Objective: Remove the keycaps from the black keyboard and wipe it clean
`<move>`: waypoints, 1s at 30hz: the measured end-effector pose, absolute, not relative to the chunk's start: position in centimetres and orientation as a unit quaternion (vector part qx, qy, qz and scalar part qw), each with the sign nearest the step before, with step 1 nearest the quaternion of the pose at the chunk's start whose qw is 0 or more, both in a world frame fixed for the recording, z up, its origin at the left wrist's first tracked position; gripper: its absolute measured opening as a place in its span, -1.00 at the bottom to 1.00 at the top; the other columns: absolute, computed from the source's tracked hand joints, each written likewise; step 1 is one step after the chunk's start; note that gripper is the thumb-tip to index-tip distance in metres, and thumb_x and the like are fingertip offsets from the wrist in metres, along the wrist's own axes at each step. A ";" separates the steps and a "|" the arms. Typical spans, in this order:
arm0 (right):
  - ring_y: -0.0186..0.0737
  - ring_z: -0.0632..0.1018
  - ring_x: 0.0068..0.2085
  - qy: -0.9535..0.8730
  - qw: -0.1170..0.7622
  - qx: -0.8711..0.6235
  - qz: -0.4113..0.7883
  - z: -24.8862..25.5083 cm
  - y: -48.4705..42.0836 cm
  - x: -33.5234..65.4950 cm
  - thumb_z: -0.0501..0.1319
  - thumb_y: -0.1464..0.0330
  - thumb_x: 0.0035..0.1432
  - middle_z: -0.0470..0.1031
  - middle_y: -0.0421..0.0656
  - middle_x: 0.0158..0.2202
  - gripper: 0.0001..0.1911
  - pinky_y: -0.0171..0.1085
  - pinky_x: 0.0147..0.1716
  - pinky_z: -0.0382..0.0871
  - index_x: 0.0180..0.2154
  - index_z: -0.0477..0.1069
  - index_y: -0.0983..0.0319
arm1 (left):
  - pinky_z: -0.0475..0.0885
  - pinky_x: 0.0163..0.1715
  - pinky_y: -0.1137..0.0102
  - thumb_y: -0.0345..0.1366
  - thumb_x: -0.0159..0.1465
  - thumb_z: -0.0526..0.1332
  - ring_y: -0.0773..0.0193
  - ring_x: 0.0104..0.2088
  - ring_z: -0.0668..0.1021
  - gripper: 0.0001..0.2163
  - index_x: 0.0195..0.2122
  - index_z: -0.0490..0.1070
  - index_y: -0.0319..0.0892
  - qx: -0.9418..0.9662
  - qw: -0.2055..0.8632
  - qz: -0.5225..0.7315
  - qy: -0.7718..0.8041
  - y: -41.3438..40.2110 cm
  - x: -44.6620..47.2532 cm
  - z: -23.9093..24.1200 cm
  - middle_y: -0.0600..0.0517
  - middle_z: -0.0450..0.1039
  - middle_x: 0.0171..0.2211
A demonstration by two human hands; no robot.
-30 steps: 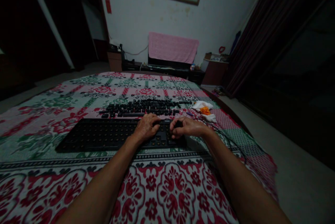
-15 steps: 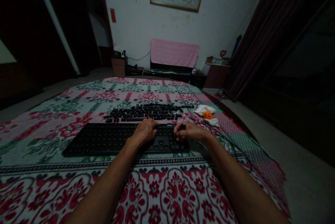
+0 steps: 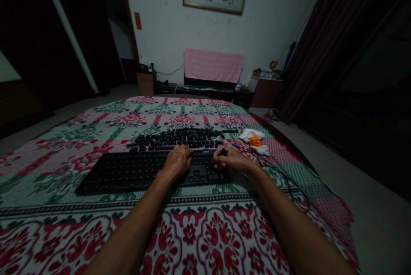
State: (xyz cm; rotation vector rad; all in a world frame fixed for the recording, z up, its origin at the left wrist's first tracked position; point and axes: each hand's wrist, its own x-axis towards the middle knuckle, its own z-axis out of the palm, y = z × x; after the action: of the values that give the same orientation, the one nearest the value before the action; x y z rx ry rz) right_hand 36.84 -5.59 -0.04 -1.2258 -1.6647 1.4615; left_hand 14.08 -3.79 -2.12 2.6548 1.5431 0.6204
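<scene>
From here I watch the right hand (image 3: 234, 159) pinch a small dark piece (image 3: 223, 152) over the keyboard (image 3: 128, 170), which could skid on the patterned cloth (image 3: 213, 232) if the left hand (image 3: 178, 161) resting there, its grip unclear to me, eases off.

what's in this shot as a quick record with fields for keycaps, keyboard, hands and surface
Loose keycaps: spread just beyond the keyboard
Keyboard: black, mostly bare of caps
Left hand: on the keyboard
Right hand: fingers curled at the keyboard's right end, grip unclear
Surface: patterned cover, red, green and white
</scene>
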 end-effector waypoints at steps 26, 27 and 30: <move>-0.43 0.38 -0.51 -0.751 0.169 -0.415 0.485 2.8 -6.9 36.5 0.28 0.30 -0.10 0.42 -0.25 -0.50 -0.73 -0.43 -0.51 0.24 -0.32 0.42 0.32 | 0.29 0.00 0.30 -0.35 0.19 0.09 0.17 -0.06 0.41 -0.77 -0.18 0.48 -0.16 0.833 0.015 0.187 0.520 -3.3 14.1 -2.8 -0.05 0.45 -0.16; -0.42 0.38 -0.51 -0.757 0.159 -0.422 0.473 2.9 -7.0 36.4 0.27 0.31 -0.10 0.41 -0.26 -0.51 -0.74 -0.43 -0.51 0.23 -0.32 0.43 0.32 | 0.29 0.00 0.30 -0.35 0.19 0.09 0.17 -0.06 0.41 -0.76 -0.17 0.48 -0.16 0.834 0.013 0.183 0.521 -3.3 14.1 -2.8 -0.05 0.44 -0.15; -0.43 0.36 -0.53 -0.787 0.142 -0.437 0.412 3.1 -7.3 35.8 0.23 0.35 -0.09 0.41 -0.26 -0.54 -0.78 -0.43 -0.53 0.20 -0.34 0.45 0.33 | 0.30 -0.01 0.31 -0.34 0.19 0.09 0.16 -0.07 0.41 -0.75 -0.15 0.47 -0.16 0.831 0.006 0.177 0.527 -3.3 14.2 -2.7 -0.05 0.43 -0.13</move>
State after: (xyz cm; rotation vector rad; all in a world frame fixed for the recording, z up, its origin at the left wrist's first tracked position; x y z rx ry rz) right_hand 35.84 -7.33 3.14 -1.2608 -2.2709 1.1892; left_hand 14.16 -3.33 -2.74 2.6023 1.6485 0.5532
